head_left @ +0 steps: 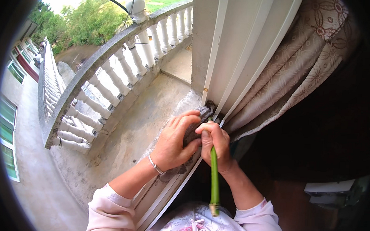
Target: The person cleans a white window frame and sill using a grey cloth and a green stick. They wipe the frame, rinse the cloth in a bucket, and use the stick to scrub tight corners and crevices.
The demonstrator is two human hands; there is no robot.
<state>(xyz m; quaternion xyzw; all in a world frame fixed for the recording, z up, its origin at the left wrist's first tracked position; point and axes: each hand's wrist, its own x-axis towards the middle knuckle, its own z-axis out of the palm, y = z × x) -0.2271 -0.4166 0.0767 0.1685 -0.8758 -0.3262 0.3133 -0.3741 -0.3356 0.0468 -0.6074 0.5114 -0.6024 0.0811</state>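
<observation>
My right hand (216, 144) is closed around a green plastic-looking handle (214, 180), whose worn end hangs down towards my body. The handle's far tip points into the corner of the window frame and is mostly hidden by my fingers. My left hand (173, 142), with a silver bangle (155, 164) at the wrist, rests over a dark grey cloth (203, 111) on the sill, fingers and thumb curved on it. How firmly it grips the cloth is hard to see. The cloth lies against the lower end of the white window frame (238, 65).
A patterned curtain (284, 70) hangs right of the frame. The frame's bottom track (157, 203) runs down towards me. Outside lie a concrete balcony floor (145, 105) and a curved balustrade with a grey rail (92, 62). The room at right is dark.
</observation>
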